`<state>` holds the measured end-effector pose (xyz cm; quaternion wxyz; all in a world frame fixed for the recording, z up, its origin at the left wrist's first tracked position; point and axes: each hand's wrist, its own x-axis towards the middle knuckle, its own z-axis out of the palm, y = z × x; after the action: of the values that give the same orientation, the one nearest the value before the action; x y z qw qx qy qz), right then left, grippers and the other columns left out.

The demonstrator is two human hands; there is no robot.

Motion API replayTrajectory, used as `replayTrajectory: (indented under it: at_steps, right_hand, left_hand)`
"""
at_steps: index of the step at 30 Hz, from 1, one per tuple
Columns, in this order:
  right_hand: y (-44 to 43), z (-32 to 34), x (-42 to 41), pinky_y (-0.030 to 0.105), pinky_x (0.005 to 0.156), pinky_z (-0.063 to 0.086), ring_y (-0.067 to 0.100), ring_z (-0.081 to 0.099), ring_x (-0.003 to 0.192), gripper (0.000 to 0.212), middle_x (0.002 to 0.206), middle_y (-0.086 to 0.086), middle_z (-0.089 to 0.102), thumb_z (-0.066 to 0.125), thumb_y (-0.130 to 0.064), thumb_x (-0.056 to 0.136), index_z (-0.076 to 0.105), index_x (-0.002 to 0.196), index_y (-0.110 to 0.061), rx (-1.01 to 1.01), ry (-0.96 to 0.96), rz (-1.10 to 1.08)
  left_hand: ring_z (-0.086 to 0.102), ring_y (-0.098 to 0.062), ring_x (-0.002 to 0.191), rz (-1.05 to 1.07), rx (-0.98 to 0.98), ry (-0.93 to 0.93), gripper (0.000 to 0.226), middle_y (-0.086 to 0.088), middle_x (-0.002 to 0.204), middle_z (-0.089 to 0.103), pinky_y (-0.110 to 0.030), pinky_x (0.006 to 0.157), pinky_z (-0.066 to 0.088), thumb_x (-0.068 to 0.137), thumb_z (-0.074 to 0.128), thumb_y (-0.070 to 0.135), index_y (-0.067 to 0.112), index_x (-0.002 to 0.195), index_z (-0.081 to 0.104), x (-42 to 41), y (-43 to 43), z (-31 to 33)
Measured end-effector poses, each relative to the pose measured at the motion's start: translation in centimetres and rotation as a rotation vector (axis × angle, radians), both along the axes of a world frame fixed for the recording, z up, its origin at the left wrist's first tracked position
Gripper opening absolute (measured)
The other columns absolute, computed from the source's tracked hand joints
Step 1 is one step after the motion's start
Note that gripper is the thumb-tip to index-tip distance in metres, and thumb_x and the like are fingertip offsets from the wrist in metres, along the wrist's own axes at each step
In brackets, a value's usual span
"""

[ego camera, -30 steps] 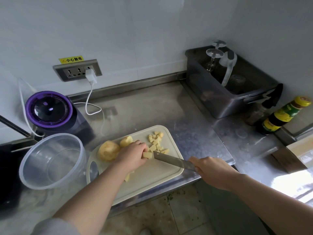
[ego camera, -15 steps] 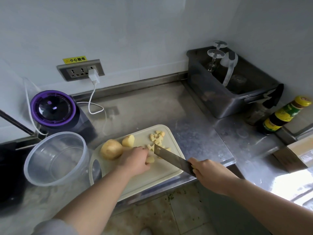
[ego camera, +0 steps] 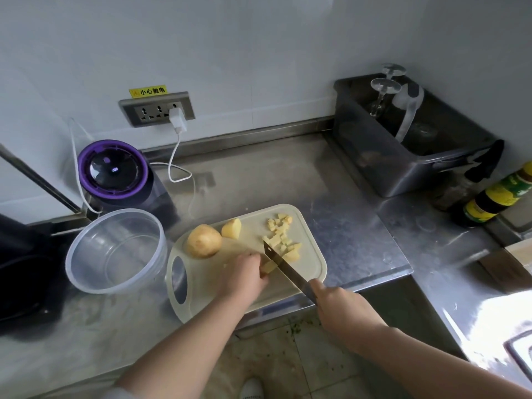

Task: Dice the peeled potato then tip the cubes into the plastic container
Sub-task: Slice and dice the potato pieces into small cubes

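Potato strip (ego camera: 269, 266) lies on the cutting board (ego camera: 312, 264) at the worktop's (ego camera: 331, 203) near edge, held under the curled fingers of the left grip (ego camera: 244, 276). The right grip (ego camera: 339, 306) is wrapped round a knife (ego camera: 283, 266) whose blade stands just right of those fingers. Beyond lie cut cubes (ego camera: 282, 234) and a peeled potato (ego camera: 203, 241); the plastic container (ego camera: 86, 254) stands just left of the board, bare steel stretches right and far, and a yellow wall sticker (ego camera: 147, 91) reads 小心触电.

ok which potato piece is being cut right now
The small piece under the left hand, against the knife; the big round potato and chunk beside it lie untouched.
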<state>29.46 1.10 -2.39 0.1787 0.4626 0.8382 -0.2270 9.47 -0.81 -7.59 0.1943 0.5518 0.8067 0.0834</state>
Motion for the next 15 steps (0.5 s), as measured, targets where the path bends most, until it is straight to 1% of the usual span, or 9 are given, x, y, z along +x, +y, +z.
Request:
replayTrajectory:
  at_steps: [3,5,7,10,12,15]
  right_hand:
    - [0.7,0.6,0.2,0.037,0.065,0.055,0.021,0.063,0.070,0.035,0.082,0.003,0.061,0.038,-0.002,0.092,0.039,0.117,-0.025,0.017,0.002,-0.004]
    - [0.9,1.1,0.2,0.038,0.065,0.056,0.021,0.064,0.069,0.030,0.082,0.003,0.062,0.038,-0.003,0.093,0.038,0.112,-0.025,0.035,0.025,-0.022]
    - [0.8,1.6,0.0,0.037,0.065,0.056,0.021,0.063,0.067,0.028,0.083,0.003,0.062,0.038,-0.004,0.094,0.037,0.114,-0.025,0.039,0.045,-0.028]
    - [-0.2,2.2,-0.6,0.038,0.065,0.054,0.022,0.062,0.069,0.030,0.085,0.005,0.062,0.037,-0.004,0.094,0.037,0.117,-0.023,0.017,0.041,-0.003]
    - [-0.7,2.4,-0.9,0.039,0.065,0.054,0.022,0.061,0.068,0.032,0.082,0.004,0.060,0.037,-0.002,0.093,0.037,0.117,-0.023,0.003,0.034,0.006]
    - [-1.1,2.4,-1.2,0.039,0.062,0.051,0.023,0.056,0.065,0.036,0.077,0.004,0.054,0.037,0.002,0.089,0.037,0.118,-0.020,-0.001,0.017,0.027]
  left_hand:
    - [0.061,-0.019,0.090,0.016,0.002,-0.025,0.019,0.000,0.099,0.065,-0.030,0.074,0.050,0.083,0.065,0.029,0.017,0.098,0.063,0.0,0.0,-0.1]
    - [0.062,-0.019,0.094,0.025,0.001,-0.036,0.025,0.001,0.102,0.065,-0.030,0.077,0.050,0.084,0.064,0.035,0.018,0.102,0.063,0.0,-0.1,0.0]
    - [0.062,-0.019,0.096,0.039,0.011,-0.059,0.028,0.002,0.105,0.065,-0.032,0.080,0.051,0.085,0.064,0.037,0.019,0.106,0.063,0.0,-0.1,0.0]
    - [0.062,-0.019,0.091,0.050,0.017,-0.030,0.021,0.000,0.101,0.065,-0.028,0.072,0.049,0.085,0.061,0.030,0.017,0.102,0.063,0.1,-0.2,0.3]
    - [0.062,-0.020,0.088,0.053,0.012,-0.020,0.017,0.000,0.099,0.066,-0.030,0.072,0.051,0.085,0.059,0.027,0.017,0.099,0.064,0.1,-0.2,0.3]
    - [0.063,-0.019,0.087,0.057,0.003,-0.015,0.019,0.001,0.097,0.066,-0.031,0.073,0.052,0.085,0.060,0.028,0.018,0.100,0.065,0.3,-0.2,0.4]
